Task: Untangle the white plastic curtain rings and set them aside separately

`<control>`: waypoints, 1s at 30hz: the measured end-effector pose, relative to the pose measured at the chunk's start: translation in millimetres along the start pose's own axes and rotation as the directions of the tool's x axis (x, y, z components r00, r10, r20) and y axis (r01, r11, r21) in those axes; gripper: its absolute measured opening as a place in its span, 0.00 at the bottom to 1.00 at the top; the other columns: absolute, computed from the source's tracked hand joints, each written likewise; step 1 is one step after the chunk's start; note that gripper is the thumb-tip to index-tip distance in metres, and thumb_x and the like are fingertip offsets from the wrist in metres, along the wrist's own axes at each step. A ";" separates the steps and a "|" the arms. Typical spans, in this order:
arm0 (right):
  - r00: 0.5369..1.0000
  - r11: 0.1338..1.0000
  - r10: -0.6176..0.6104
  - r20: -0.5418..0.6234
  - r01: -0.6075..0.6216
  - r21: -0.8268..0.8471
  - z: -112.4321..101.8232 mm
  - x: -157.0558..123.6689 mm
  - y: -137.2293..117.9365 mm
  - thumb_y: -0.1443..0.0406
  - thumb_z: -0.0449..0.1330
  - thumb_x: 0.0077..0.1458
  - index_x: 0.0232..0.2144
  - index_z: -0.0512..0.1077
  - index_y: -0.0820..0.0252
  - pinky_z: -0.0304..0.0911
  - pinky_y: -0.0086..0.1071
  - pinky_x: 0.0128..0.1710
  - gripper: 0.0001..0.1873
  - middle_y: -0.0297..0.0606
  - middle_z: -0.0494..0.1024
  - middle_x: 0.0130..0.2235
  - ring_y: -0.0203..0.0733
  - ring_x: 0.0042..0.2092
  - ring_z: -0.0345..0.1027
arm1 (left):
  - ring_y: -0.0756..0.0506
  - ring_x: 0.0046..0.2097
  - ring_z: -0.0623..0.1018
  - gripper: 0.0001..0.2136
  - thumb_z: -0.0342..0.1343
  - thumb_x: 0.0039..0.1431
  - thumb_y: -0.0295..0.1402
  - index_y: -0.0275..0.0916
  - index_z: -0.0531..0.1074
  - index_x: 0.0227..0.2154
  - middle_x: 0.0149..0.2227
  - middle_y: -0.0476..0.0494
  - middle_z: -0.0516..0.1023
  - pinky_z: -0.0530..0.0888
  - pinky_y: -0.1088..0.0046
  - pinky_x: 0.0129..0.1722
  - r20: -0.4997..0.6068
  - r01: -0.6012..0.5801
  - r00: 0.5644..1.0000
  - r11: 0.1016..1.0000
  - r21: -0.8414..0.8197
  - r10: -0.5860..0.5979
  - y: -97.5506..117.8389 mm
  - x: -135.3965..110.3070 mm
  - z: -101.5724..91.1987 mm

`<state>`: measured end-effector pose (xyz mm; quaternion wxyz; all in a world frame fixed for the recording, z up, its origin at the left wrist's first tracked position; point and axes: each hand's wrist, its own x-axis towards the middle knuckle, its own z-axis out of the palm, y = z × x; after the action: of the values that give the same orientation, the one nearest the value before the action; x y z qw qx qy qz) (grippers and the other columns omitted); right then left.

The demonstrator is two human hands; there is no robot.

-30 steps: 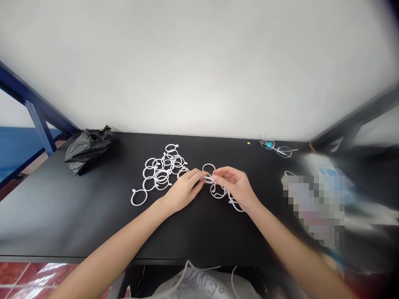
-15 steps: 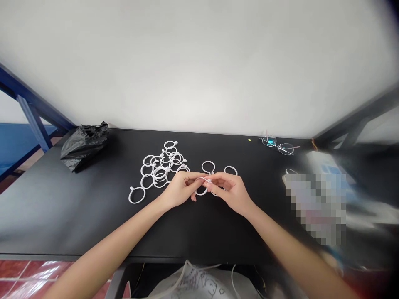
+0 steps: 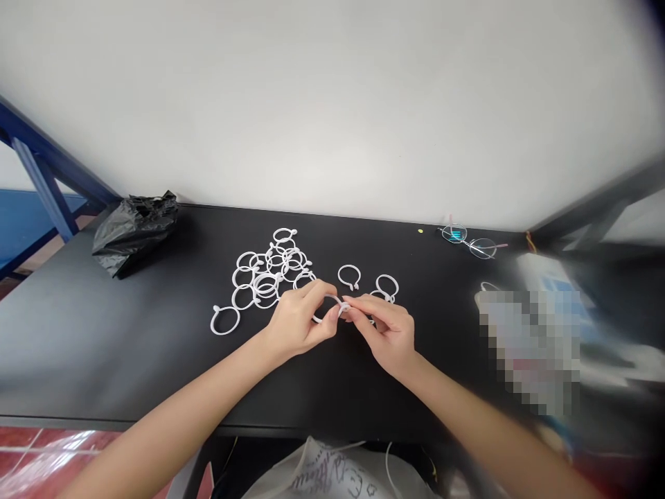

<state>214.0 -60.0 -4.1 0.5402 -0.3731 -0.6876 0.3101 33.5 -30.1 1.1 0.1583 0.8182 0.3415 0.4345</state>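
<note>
Both hands meet above the black table. A white plastic curtain ring [image 3: 343,309] with knobbed ends is held between them. My left hand [image 3: 297,320] is closed around the ring's left side, thumb below and fingers above. At its knobbed end, my right hand [image 3: 391,331] pinches it between thumb and fingertips, which partly hide the knobs. Just beyond the hands lies a loose ring [image 3: 349,276] with its knobs apart. Another ring [image 3: 387,285] rests behind my right hand, overlapping others partly covered by the fingers. Left of my left hand spreads a pile of similar rings [image 3: 267,285].
A crumpled black plastic bag [image 3: 136,232] sits at the back left of the table [image 3: 129,346]. Eyeglasses [image 3: 468,241] lie at the back right near the wall. A blurred, pixelated item [image 3: 530,346] and clear plastic packaging [image 3: 618,357] occupy the right side.
The held ring has turned and shifted slightly left, with the left thumb now lower and more apart from the right fingers. The view has shifted a little.
</note>
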 end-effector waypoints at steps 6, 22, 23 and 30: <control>0.996 0.999 -0.012 -0.086 0.015 0.029 -3.0 1.6 -0.3 0.74 0.64 0.56 0.43 0.80 0.49 0.77 0.36 0.34 0.16 0.36 0.85 0.37 0.43 0.35 0.80 | 0.52 0.26 0.72 0.14 0.54 0.65 0.40 0.37 0.69 0.47 0.31 0.48 0.74 0.72 0.76 0.27 0.070 0.175 0.984 0.923 -0.344 -0.161 0.0 7.0 -1.4; 0.988 0.990 -0.128 -0.090 0.122 -0.071 -2.0 -0.9 -3.8 0.77 0.61 0.57 0.45 0.79 0.51 0.77 0.34 0.32 0.19 0.36 0.84 0.36 0.41 0.33 0.79 | 0.52 0.25 0.62 0.19 0.49 0.65 0.51 0.38 0.67 0.43 0.25 0.55 0.59 0.62 0.77 0.26 0.185 0.265 0.960 0.902 -0.342 -0.212 -3.6 1.9 -1.2; 0.988 0.990 -0.128 -0.086 0.123 -0.064 -1.9 -1.0 -3.8 0.77 0.61 0.57 0.45 0.79 0.51 0.77 0.34 0.32 0.19 0.36 0.84 0.36 0.41 0.33 0.79 | 0.52 0.26 0.62 0.19 0.49 0.66 0.51 0.38 0.67 0.43 0.25 0.55 0.59 0.62 0.77 0.26 0.185 0.265 0.959 0.903 -0.338 -0.212 -3.7 1.5 -0.7; 0.996 0.998 -0.061 -0.069 0.059 -0.035 -2.2 -0.1 -0.3 0.76 0.62 0.56 0.43 0.79 0.50 0.76 0.35 0.35 0.18 0.35 0.84 0.37 0.41 0.35 0.79 | 0.51 0.27 0.66 0.17 0.49 0.67 0.48 0.39 0.65 0.45 0.26 0.54 0.64 0.66 0.76 0.28 0.211 0.277 0.951 0.923 -0.267 -0.225 -2.7 4.8 -2.5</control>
<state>216.0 -60.2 -3.4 0.5667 -0.3719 -0.6842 0.2690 32.2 -24.9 3.9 0.3620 0.7702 0.3602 0.3820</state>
